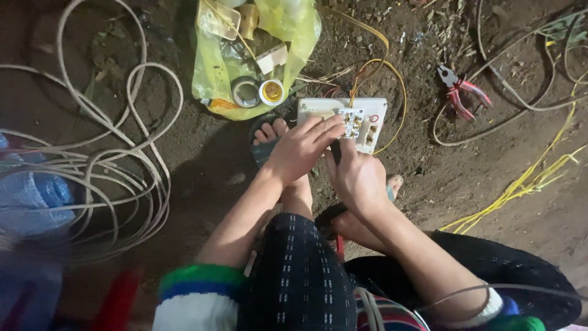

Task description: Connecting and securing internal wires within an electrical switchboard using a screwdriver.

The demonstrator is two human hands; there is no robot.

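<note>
Nearest the camera, two bare forearms reach forward from rolled-up sleeves over the person's knees toward one white switch board (367, 113), which lies on the dirt ground (202, 153) just past a sandalled foot (269, 136). The left hand (300, 150) stretches flat, fingers extended, its fingertips (334, 125) pressing on the single small socket module (352, 122) seated in the board; it clasps nothing, only steadies. The right hand (357, 178) sits just below the board, fist curled round one dark tool handle (335, 150) whose tip points up at the module. Left of the board lies one yellow plastic bag (214, 67) with one tape roll (245, 92) and one lamp holder (271, 92) on it. Farther left is one loose coil of white cable (116, 178). Right of the board lie one pair of red-handled pliers (459, 92) and a loose bundle of yellow wires (527, 181); one more yellow wire (392, 73) loops up behind the board.
</note>
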